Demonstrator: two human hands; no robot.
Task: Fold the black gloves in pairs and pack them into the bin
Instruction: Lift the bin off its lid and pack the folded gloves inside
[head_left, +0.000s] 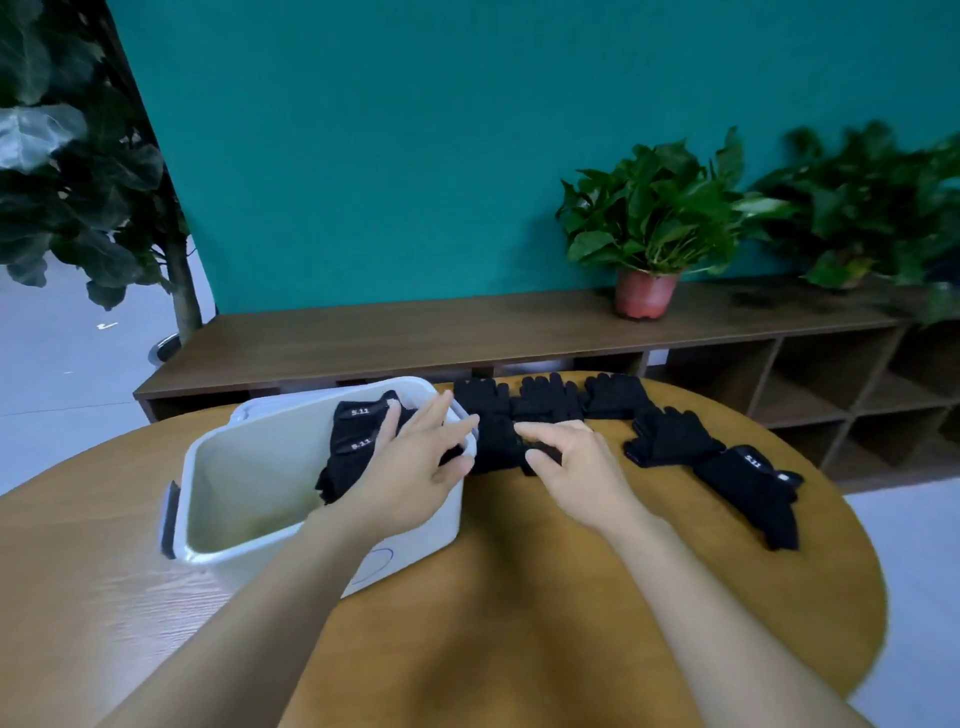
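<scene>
A white plastic bin (228, 535) stands on the round wooden table, left of centre. Folded black gloves (356, 447) with small white lettering lie against its right inner wall. My left hand (415, 467) hovers over the bin's right rim, fingers spread, holding nothing. My right hand (571, 462) pinches the edge of a black glove (498, 441) lying just right of the bin. Several more black gloves (550, 397) lie in a row along the table's far edge, and others (670, 436) trail off to the right, ending in a lettered pair (753, 488).
The wooden table (519, 597) has bare surface in front of me. Behind it runs a low wooden shelf unit (415, 332) against a teal wall, with a potted plant in a red pot (647, 293), another plant (872, 208) at right and a large-leaved tree (78, 182) at left.
</scene>
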